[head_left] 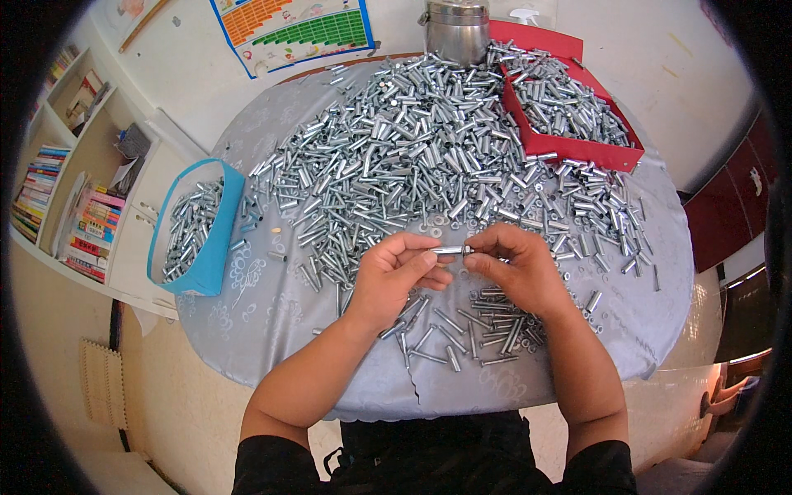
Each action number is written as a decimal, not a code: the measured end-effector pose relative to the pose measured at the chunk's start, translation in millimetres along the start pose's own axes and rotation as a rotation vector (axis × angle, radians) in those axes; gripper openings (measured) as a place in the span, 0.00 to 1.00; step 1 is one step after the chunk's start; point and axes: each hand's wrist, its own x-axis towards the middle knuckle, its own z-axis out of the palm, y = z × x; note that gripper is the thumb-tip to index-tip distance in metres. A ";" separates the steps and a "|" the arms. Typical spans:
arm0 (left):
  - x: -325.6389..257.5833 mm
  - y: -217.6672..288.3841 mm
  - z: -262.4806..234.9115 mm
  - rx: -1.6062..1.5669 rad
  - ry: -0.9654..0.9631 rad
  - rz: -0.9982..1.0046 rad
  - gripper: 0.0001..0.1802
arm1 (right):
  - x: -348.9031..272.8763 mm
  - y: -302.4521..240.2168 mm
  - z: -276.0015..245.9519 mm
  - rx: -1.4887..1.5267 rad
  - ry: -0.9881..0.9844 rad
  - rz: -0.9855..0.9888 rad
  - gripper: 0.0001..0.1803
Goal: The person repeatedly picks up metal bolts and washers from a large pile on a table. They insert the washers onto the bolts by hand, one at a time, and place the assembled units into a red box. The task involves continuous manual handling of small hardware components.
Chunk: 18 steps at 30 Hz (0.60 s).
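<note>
Left hand (394,276): gripping one end of a small silver metal sleeve bolt (450,249), fingers (422,259) clamped together on it.
Right hand (513,266): pinching the other end of the same bolt, fingers (477,257) closed on it at the washer end.
Bolt position: being held level between both hands, just above the desk, over the near middle of the cloth.
Desk (272,322): round, carrying a grey patterned cloth.
Main heap: large spread of loose silver metal sleeves and bolts (396,148) lying across the far and middle part of the desk.
Near pile: smaller cluster of thin silver bolts (470,326) lying just beneath and near both hands.
Red cardboard tray (577,148): sitting at the far right, holding more silver pieces.
Blue-rimmed fabric bag (210,247): hanging at the left edge of the desk, holding silver pieces.
Steel canister (456,29): standing upright at the far edge.
White bookshelf (74,190): standing well to the left, holding books.
Wall chart (293,29): lying beyond the desk.
</note>
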 end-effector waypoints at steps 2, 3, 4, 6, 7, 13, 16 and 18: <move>0.0 0.2 0.0 0.030 0.007 0.004 0.12 | 0.1 -1.9 -0.1 0.091 -0.026 0.100 0.08; 0.1 0.4 -0.9 0.057 0.009 0.010 0.12 | 0.4 -2.3 -0.9 0.126 -0.038 0.123 0.08; 0.1 -0.1 -0.8 0.084 0.010 0.015 0.12 | 0.9 -1.0 -0.3 0.160 -0.049 0.145 0.08; -1.1 1.2 3.3 0.088 0.043 0.034 0.10 | 1.3 1.6 1.4 0.222 -0.046 0.158 0.08; -1.0 2.2 3.7 0.092 0.041 0.029 0.10 | 1.0 3.0 2.6 0.249 -0.032 0.149 0.08; -1.6 1.1 2.6 0.104 0.013 -0.033 0.11 | 1.3 -4.9 -1.6 0.290 -0.033 0.189 0.10; -0.9 1.8 3.8 0.198 0.135 0.154 0.12 | 2.6 -6.4 -18.0 0.179 -0.116 0.316 0.09; 0.0 2.5 -1.1 0.170 0.202 0.175 0.12 | 1.5 -14.2 -25.6 0.087 -0.246 0.418 0.09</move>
